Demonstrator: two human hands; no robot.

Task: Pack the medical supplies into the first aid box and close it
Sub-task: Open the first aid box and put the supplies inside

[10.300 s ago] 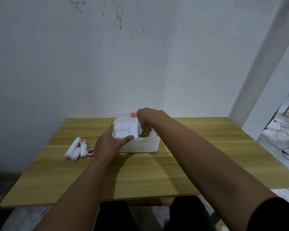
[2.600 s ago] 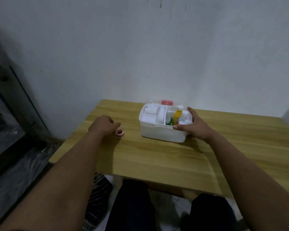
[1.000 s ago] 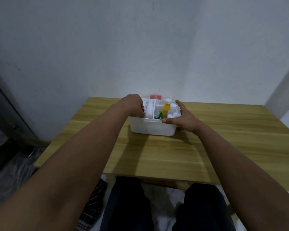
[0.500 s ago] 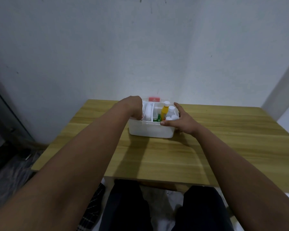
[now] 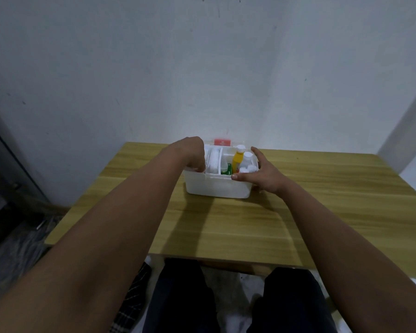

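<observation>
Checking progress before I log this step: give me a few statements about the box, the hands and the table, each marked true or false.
1. The first aid box is closed. False: it is open, contents showing.
2. The right hand rests on the box's right end. True.
3. A yellow bottle stands upright in the box. True.
4. The left hand lies flat on the table. False: it is over the box's left compartment.
5. Loose supplies lie on the table beside the box. False: none visible.

One camera on the person's head looks forward and down at the light wooden table [image 5: 298,212], close to both arms, facing a white wall [image 5: 202,68].
</observation>
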